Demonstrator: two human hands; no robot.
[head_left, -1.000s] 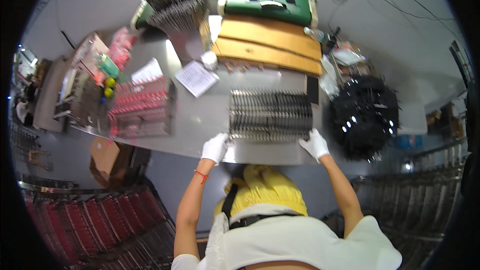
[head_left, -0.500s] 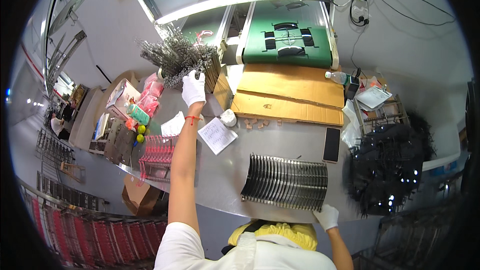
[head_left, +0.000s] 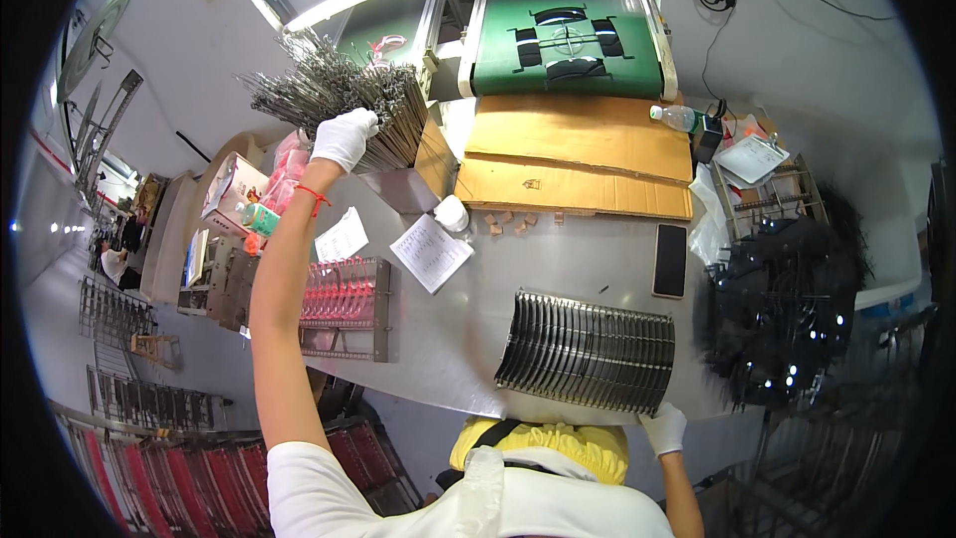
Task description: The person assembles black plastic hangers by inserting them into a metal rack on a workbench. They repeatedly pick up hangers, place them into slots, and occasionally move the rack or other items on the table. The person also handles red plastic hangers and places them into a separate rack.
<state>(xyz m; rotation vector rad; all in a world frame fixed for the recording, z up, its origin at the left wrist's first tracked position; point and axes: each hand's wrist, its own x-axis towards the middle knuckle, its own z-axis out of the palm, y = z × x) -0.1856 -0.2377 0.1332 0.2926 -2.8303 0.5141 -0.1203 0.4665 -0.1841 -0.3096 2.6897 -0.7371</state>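
Note:
My left hand [head_left: 346, 138], in a white glove, reaches to the far left with its arm stretched out. Its bent fingers press into a thick bundle of thin metal rods [head_left: 324, 90] with hooked tips; the fingertips are partly lost among them. The bundle stands in an upright metal box [head_left: 399, 189]. At the table's near edge, my gloved right hand [head_left: 666, 429] has its fingers closed on the lower right corner of a dark, curved, ribbed metal rack [head_left: 588, 352]. That rack lies on the metal table [head_left: 448, 329].
Beyond lie flattened cardboard [head_left: 578, 177] and a green conveyor [head_left: 493, 50] carrying black curved parts. A phone [head_left: 669, 261] and a dark heap of parts [head_left: 782, 304] are on the right. Handwritten paper [head_left: 431, 253], a white roll [head_left: 451, 213] and a pink-stranded rack [head_left: 344, 309] sit left of centre.
My left hand has shifted left and slightly farther in against the rods, and its arm now uncovers the pink-stranded rack. The curved rack has turned slightly clockwise; my right hand stays at its corner.

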